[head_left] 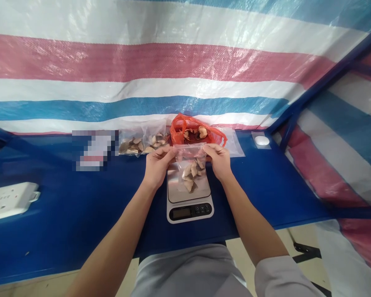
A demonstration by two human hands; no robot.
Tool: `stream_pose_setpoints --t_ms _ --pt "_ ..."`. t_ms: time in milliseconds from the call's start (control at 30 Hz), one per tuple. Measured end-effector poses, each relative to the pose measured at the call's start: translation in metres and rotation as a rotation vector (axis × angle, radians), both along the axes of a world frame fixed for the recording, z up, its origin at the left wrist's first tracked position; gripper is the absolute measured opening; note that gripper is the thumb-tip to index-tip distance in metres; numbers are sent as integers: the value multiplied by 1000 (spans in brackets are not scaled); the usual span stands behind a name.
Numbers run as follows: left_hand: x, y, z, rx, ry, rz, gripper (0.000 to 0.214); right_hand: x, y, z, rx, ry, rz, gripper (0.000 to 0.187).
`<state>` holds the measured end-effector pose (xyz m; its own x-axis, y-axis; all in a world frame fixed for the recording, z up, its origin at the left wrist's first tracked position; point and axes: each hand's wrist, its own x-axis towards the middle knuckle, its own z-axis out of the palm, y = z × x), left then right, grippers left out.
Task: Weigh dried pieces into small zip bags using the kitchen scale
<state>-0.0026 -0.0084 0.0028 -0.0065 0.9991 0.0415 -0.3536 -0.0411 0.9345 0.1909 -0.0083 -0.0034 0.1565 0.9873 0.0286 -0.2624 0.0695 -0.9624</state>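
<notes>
Fingers (170, 152): narrow, pinched on the top edge of a clear zip bag (190, 153), one side each.
Left hand (158, 166): at the bag's left upper corner, wrist angled in toward the middle.
Right hand (219, 161): at the bag's right upper corner, level with the left hand.
Bag contents: a few dried tan-brown pieces (189, 175) gathered low in the bag; their kind is too small to tell.
Bag position: directly over the steel platform of a digital kitchen scale (190, 212); whether it touches the platform, I cannot tell.
Scale readout: dark panel, digits unreadable.
Behind the hands: a red plastic bag (181, 128) holding similar pieces, and just left of it a clear bag (140, 138) with more.
Right of those: a flat clear sleeve (233, 142), then a small white round object (261, 140).
Left side: a pixelated patch (94, 149) and a white power strip (9, 201).
Surface: blue table top (64, 206).
Backdrop: striped red, white and blue tarp (142, 62) on a dark blue frame (312, 99).
</notes>
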Motion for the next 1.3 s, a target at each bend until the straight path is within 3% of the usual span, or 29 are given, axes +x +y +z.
stream_pose_setpoints --t_ms 267,600,1100,1300 --pt "-2 2 -3 -4 30 35 28 -7 -4 -1 46 -29 -59 27" --pt "-2 2 -3 87 47 101 25 -11 -7 0 38 -4 -16 29" --pt "-2 -4 -4 86 155 44 23 -8 -7 -2 36 -19 9 31" --pt "-1 -4 -4 131 150 86 25 -8 -6 -3 42 -4 -32 30"
